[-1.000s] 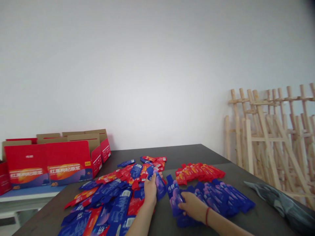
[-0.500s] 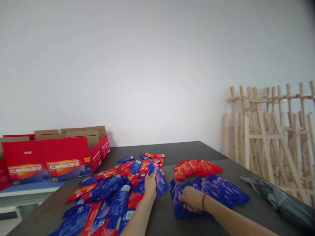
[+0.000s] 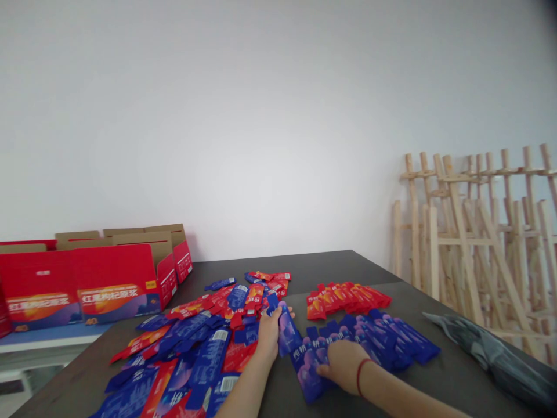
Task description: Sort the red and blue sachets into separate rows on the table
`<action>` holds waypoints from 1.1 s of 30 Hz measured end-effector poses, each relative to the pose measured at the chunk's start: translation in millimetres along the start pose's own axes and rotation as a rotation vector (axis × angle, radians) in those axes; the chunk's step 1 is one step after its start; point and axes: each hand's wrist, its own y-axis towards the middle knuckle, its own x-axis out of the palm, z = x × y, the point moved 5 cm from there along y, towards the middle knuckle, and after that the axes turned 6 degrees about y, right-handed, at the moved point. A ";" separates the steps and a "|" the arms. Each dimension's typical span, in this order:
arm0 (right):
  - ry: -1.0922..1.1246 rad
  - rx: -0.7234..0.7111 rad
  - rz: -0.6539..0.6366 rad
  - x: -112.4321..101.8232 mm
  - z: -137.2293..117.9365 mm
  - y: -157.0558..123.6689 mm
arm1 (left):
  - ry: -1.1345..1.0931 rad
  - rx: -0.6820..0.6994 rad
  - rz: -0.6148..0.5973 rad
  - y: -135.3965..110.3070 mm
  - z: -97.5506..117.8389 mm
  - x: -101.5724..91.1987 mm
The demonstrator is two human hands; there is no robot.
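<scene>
Working through the head view, I saw the biggest change at the right hand [image 3: 346,366]. A second earlier it had gripped a packet standing out at the near-left end of the overlapping row of flat, glossy blue spouted pouches [image 3: 400,339]; now several pouches at that end lay fanned, their printed fronts showing. Its thumb pressed on the fan and the other fingers curled mostly out of sight, so I judged it clamped on those end pouches.

The left hand [image 3: 270,334] was closed on a single blue-and-purple pouch [image 3: 287,337], tilted, just by the fan's left end. That gap had narrowed, though I could not tell whether the two touched.

To me this meant the blue row had become more orderly, with the held pouch not yet part of it. The fanned row of red-and-orange pouches [image 3: 348,299] lay unchanged beyond it on the dark tabletop [image 3: 300,264]. To the left, the jumbled heap of red and blue pouches [image 3: 187,342] looked the same, still unsorted.
</scene>
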 end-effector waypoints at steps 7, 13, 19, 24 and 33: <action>-0.174 -0.416 0.176 39.9 -45.8 -3.2 | 0.007 0.010 0.009 -1.7 2.7 0.7; -0.034 -0.328 0.121 66.0 -8.4 16.3 | -0.045 0.006 0.095 5.2 9.5 -9.4; -0.069 -0.274 0.141 60.4 12.0 15.9 | -0.052 -0.011 0.068 4.3 5.4 -7.2; -0.126 -0.277 0.150 57.6 21.6 14.6 | -0.044 -0.014 0.047 2.6 1.3 -5.2; -0.178 -0.261 0.145 46.5 47.7 15.8 | -0.049 -0.051 0.019 1.8 -6.8 -0.8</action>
